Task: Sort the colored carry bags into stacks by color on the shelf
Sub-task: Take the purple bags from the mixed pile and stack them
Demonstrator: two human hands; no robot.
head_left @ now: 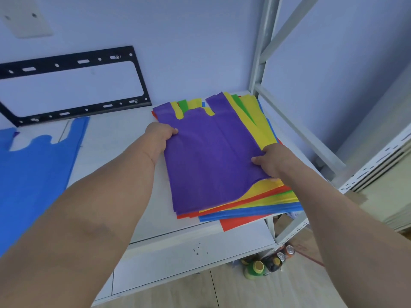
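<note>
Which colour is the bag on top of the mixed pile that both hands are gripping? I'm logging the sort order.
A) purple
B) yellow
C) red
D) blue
A: the purple bag lies on top of the mixed pile, with the left hand pinching its left edge and the right hand its right edge.

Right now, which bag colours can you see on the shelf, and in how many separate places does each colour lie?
Single bags in the pile cannot be counted, so this counts places.
Purple: 1, top of pile, held by left hand and right hand
Yellow: 1
Green: 1
Red: 1
Blue: 2, pile and left of shelf
Total: 5 colours, 6 places
</note>
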